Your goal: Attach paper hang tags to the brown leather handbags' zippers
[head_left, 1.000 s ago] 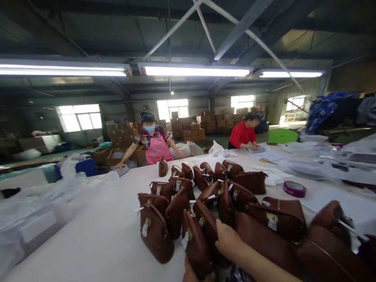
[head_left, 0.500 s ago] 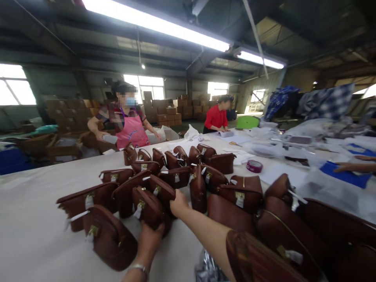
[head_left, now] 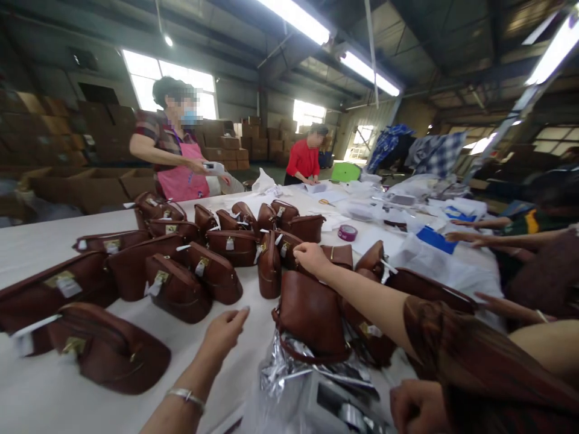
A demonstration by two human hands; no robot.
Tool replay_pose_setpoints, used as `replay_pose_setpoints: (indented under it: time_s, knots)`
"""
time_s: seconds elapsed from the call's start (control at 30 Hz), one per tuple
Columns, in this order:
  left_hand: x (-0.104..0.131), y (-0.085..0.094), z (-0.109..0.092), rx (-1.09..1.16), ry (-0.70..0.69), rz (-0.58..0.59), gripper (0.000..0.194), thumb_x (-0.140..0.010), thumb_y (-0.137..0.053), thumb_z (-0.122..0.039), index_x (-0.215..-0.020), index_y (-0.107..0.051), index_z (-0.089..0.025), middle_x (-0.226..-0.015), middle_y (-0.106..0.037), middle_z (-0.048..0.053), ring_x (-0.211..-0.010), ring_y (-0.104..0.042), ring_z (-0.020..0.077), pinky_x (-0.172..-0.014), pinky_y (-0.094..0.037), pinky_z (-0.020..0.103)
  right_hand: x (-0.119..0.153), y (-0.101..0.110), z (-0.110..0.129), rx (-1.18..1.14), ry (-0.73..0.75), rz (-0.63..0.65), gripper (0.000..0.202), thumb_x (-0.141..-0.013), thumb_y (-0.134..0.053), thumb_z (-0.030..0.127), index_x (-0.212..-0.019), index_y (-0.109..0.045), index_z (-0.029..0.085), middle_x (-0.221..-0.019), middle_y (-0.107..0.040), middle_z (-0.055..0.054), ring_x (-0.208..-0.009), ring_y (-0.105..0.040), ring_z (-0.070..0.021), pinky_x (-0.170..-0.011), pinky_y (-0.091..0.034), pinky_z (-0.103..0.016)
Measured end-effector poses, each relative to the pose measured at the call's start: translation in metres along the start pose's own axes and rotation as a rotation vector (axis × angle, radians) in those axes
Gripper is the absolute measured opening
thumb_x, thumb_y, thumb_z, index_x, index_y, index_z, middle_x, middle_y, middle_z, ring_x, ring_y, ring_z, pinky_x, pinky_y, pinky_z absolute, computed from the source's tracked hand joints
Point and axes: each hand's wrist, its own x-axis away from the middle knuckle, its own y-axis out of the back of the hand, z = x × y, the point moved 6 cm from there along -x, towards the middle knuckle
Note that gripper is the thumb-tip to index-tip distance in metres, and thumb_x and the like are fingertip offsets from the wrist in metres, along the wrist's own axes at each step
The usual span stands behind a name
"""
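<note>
Brown handbags with white tags stand in a crowd on the white table point(head_left: 27, 241). My left hand point(head_left: 224, 334), a bracelet at its wrist, hovers over bare tabletop with fingers loosely stretched and nothing in them. Just beyond it stand a small brown handbag point(head_left: 178, 295) and another brown handbag point(head_left: 217, 280), both apart from the hand. My right hand point(head_left: 312, 259) reaches across a larger handbag point(head_left: 307, 313), its fingers bent together at the edge of an upright brown handbag point(head_left: 286, 244). Whether those fingers grip anything is hidden.
Silver wrapping point(head_left: 275, 361) and a grey device point(head_left: 339, 404) lie close in front. Another person's fist point(head_left: 418, 404) is at the lower right. Purple tape point(head_left: 347, 232) and plastic sheets lie beyond. A co-worker in a pink apron point(head_left: 181, 175) stands across the table.
Both hands have come away from the small handbags they were touching. My right hand now lies farther right, over other bags. The view has swung right, and the apron wearer's arm has come forward.
</note>
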Motion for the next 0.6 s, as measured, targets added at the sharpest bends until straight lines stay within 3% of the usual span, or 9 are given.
replay_pose_setpoints:
  time_s: [0.13,0.23,0.43,0.6]
  knots:
    - [0.032,-0.087,-0.018,0.048,0.162,0.281,0.059,-0.057,-0.078,-0.061,-0.086,-0.07,-0.012,-0.076,-0.072,0.013,-0.06,-0.067,0.0281,-0.05,-0.053,0.039,0.011,0.015,-0.028,-0.081,-0.147,0.011,0.012,-0.081,-0.057,0.012,-0.079,-0.069,0.009,-0.064,-0.068,-0.005,-0.059,-0.063,-0.0135,-0.057,-0.049,-0.022]
    - [0.044,-0.118,-0.019,0.116,0.213,0.315,0.054,-0.064,-0.073,-0.06,-0.085,-0.069,-0.01,-0.063,-0.067,0.009,-0.049,-0.061,0.0212,-0.046,-0.05,0.033,0.02,0.019,-0.045,-0.159,-0.211,0.022,0.009,-0.081,-0.059,0.012,-0.08,-0.068,0.01,-0.063,-0.067,-0.003,-0.054,-0.06,-0.0104,-0.05,-0.045,-0.018]
    - [0.057,-0.125,-0.024,0.245,0.201,0.248,0.029,-0.067,-0.075,-0.032,-0.08,-0.071,-0.007,-0.069,-0.072,0.012,-0.059,-0.065,0.0216,-0.051,-0.05,0.029,0.037,0.039,-0.08,-0.252,-0.295,0.04,0.013,-0.087,-0.063,0.017,-0.076,-0.064,0.011,-0.065,-0.064,0.001,-0.052,-0.058,-0.008,-0.046,-0.044,-0.017]
    - [0.06,-0.115,-0.04,0.344,0.15,0.16,0.024,-0.061,-0.078,-0.024,-0.077,-0.072,-0.007,-0.074,-0.074,0.012,-0.063,-0.066,0.0194,-0.058,-0.051,0.027,0.039,0.049,-0.086,-0.259,-0.336,0.057,0.018,-0.092,-0.063,0.025,-0.081,-0.063,0.011,-0.069,-0.063,0.003,-0.054,-0.058,-0.0073,-0.047,-0.047,-0.018]
